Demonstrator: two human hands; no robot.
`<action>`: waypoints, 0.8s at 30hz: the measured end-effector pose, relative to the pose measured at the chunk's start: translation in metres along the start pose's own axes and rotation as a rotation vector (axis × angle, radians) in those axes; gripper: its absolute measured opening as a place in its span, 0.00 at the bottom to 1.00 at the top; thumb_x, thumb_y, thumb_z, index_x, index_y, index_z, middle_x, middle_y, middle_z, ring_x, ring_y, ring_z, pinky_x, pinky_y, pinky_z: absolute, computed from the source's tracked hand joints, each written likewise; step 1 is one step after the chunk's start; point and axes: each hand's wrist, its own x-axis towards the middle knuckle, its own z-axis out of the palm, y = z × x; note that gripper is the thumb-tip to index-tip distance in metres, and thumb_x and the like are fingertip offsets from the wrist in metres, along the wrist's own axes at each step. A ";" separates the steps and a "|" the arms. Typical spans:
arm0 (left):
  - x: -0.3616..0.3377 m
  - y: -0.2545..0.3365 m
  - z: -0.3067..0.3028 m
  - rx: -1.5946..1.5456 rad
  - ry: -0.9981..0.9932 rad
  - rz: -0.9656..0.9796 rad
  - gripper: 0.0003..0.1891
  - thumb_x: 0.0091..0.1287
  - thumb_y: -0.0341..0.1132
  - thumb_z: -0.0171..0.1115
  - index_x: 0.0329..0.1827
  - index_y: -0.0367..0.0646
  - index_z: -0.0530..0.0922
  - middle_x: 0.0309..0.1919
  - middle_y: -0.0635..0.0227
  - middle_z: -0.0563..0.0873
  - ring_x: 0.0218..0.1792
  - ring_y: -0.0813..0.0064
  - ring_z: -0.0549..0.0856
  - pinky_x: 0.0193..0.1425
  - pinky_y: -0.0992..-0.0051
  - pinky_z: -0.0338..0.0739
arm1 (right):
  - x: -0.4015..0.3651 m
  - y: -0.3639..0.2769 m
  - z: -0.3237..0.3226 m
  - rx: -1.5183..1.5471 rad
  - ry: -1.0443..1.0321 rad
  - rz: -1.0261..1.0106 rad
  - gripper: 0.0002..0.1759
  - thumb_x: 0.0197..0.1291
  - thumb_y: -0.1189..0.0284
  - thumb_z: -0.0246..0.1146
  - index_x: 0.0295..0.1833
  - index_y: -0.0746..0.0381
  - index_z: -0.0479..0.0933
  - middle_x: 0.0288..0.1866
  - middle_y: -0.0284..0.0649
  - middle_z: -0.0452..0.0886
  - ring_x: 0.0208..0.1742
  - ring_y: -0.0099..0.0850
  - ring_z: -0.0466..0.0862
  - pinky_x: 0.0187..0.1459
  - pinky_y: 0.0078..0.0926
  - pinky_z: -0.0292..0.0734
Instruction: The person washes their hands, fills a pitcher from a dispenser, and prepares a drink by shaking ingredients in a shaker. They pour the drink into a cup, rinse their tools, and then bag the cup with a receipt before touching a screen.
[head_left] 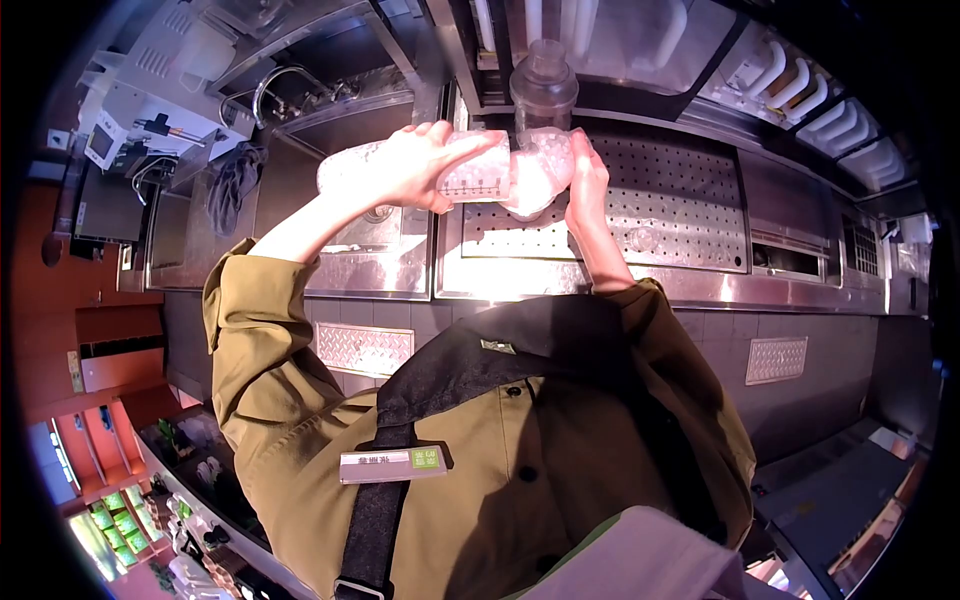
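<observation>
My left hand (420,165) is wrapped round a clear shaker cup (475,175) with printed measuring marks, lying almost level over the counter. Pale, ice-like pieces show through its wall. Its right end meets a clear plastic cup (535,172), tilted and holding similar pale pieces. Against the right side of that cup, my right hand (588,180) curls with the fingers close together. Bright glare washes out part of both vessels. Just behind them stands another clear shaker (546,85) with a narrow top, upright on the counter.
Below my right hand runs a perforated steel drain tray (660,200). A sink with a curved faucet (275,90) and a dark cloth (235,185) lie to the left. White-handled containers (800,80) line the back right. A white machine (140,110) stands far left.
</observation>
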 end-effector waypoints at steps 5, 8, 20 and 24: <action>0.002 0.004 -0.006 0.056 -0.007 -0.010 0.55 0.33 0.38 0.72 0.68 0.71 0.50 0.36 0.54 0.73 0.38 0.58 0.77 0.43 0.64 0.73 | -0.001 -0.003 0.000 0.009 -0.022 0.018 0.24 0.58 0.59 0.58 0.47 0.72 0.71 0.43 0.40 0.75 0.44 0.25 0.73 0.47 0.21 0.66; 0.003 0.008 -0.012 0.079 -0.026 -0.017 0.55 0.33 0.39 0.73 0.68 0.71 0.50 0.35 0.54 0.73 0.38 0.58 0.77 0.43 0.65 0.73 | 0.001 -0.001 -0.002 0.022 -0.022 0.018 0.25 0.58 0.59 0.58 0.48 0.72 0.70 0.43 0.41 0.75 0.44 0.25 0.73 0.48 0.21 0.66; 0.001 0.018 -0.019 -0.182 -0.095 -0.175 0.51 0.35 0.38 0.71 0.66 0.55 0.53 0.47 0.55 0.72 0.51 0.55 0.73 0.58 0.65 0.68 | 0.002 -0.002 -0.008 -0.035 -0.036 -0.003 0.28 0.60 0.57 0.55 0.52 0.73 0.68 0.48 0.43 0.75 0.49 0.27 0.73 0.53 0.23 0.65; -0.030 -0.004 0.065 -0.752 0.352 -0.275 0.56 0.35 0.45 0.76 0.66 0.44 0.47 0.58 0.53 0.64 0.61 0.59 0.65 0.65 0.63 0.59 | -0.020 -0.018 -0.004 0.003 -0.170 -0.105 0.24 0.63 0.60 0.51 0.53 0.71 0.68 0.49 0.41 0.74 0.50 0.25 0.73 0.54 0.22 0.64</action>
